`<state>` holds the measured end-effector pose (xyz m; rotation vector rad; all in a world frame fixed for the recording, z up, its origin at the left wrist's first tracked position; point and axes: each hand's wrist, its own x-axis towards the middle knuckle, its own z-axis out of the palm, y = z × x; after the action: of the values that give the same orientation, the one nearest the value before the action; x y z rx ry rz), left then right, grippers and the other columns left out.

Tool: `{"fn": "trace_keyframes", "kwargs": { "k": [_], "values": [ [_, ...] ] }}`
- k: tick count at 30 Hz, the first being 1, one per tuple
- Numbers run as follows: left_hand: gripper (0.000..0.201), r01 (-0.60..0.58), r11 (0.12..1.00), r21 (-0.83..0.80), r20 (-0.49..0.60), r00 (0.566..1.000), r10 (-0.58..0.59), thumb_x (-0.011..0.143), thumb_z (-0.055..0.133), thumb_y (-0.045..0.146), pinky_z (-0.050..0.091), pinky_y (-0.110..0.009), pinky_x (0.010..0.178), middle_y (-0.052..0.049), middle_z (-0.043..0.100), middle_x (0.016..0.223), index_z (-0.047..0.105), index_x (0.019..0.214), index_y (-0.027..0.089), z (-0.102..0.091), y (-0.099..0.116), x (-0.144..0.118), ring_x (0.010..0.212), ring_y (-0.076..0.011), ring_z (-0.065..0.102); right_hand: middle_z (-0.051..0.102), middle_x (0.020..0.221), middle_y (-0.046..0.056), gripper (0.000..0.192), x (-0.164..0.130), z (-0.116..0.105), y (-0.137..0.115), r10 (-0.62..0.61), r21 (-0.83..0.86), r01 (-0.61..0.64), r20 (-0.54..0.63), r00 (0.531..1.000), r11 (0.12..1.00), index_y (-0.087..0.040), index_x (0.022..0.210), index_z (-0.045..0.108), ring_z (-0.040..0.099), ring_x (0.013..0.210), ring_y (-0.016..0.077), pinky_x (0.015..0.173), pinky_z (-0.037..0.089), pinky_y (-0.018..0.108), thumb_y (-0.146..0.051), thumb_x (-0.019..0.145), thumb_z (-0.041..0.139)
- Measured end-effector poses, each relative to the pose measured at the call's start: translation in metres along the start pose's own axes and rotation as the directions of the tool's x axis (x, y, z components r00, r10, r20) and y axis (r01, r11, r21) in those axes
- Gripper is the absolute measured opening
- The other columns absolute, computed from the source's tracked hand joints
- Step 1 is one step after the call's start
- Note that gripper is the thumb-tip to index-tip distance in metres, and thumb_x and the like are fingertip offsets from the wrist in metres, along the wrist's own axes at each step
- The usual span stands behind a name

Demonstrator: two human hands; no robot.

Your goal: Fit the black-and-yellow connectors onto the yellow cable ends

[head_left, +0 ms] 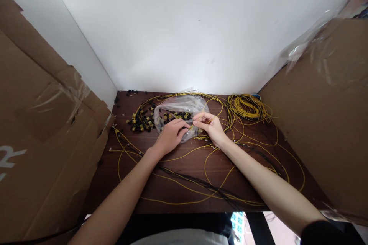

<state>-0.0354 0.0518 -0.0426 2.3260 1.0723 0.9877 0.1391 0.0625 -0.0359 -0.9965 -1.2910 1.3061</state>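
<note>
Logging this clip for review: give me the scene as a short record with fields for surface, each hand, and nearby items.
surface: dark wooden table, white wall behind, cardboard on both sides
left hand: resting on the clear plastic bag, fingers curled
right hand: pinching a small yellow piece at the bag's edge
bag contents: black and yellow connectors
nearby: connector pile left of bag; coiled yellow wire at right; loose yellow and black wires across table

Both forearms reach forward, bare, and converge toward the middle. The left hand (171,134) lies palm down, fingers curled, thumb and forefinger pinched at the tips. The right hand (209,126) faces it, its fingertips pinched too, nearly touching the left hand's.
</note>
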Motion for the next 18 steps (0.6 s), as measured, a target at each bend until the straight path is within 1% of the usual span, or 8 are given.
{"fn": "trace_keyframes", "kwargs": {
  "k": [4, 7, 12, 18],
  "values": [
    [0.017, -0.054, 0.999, 0.007, -0.047, 0.997, 0.054, 0.086, 0.049, 0.013, 0.046, -0.033, 0.082, -0.008, 0.058, 0.101, 0.064, 0.093, 0.017, 0.0004, -0.0013, -0.001, 0.092, -0.0175, 0.056, 0.047, 0.055, -0.005, 0.027, -0.0011, 0.001, -0.0002, -0.033, -0.055, 0.034, 0.017, 0.999, 0.998, -0.018, 0.073, 0.063, 0.04, 0.053, 0.0085, 0.052, 0.032, 0.024, -0.039, 0.061, 0.074],
    [0.016, -0.054, 0.998, 0.042, -0.097, 0.994, 0.058, 0.086, 0.05, 0.015, 0.047, -0.034, 0.082, -0.009, 0.053, 0.109, 0.065, 0.093, 0.017, 0.001, -0.0021, -0.0018, 0.091, -0.0169, 0.055, 0.049, 0.056, -0.004, 0.026, -0.0021, 0.0024, -0.0006, -0.073, -0.126, 0.078, 0.04, 0.996, 0.989, -0.018, 0.073, 0.063, 0.038, 0.052, 0.0086, 0.051, 0.03, 0.024, -0.042, 0.067, 0.07],
    [0.015, -0.057, 0.995, 0.087, -0.183, 0.981, 0.072, 0.085, 0.052, 0.015, 0.048, -0.035, 0.078, -0.01, 0.05, 0.11, 0.065, 0.092, 0.017, 0.001, -0.0001, -0.0018, 0.082, -0.0144, 0.051, 0.049, 0.055, -0.003, 0.024, -0.0032, 0.0048, -0.0002, -0.112, -0.218, 0.129, 0.088, 0.99, 0.967, -0.018, 0.074, 0.064, 0.037, 0.052, 0.0094, 0.051, 0.032, 0.025, -0.042, 0.072, 0.067],
    [0.014, -0.12, 0.99, 0.07, -0.234, 0.963, 0.133, 0.084, 0.053, 0.011, 0.048, -0.036, 0.082, -0.009, 0.049, 0.112, 0.063, 0.089, 0.017, 0.0001, 0.0023, -0.0003, 0.089, -0.0153, 0.052, 0.052, 0.058, -0.003, 0.025, -0.0034, 0.0047, 0.0025, -0.146, -0.259, 0.163, 0.085, 0.986, 0.952, -0.018, 0.077, 0.064, 0.041, 0.053, 0.0101, 0.054, 0.036, 0.026, -0.043, 0.074, 0.065]
  ]
}}
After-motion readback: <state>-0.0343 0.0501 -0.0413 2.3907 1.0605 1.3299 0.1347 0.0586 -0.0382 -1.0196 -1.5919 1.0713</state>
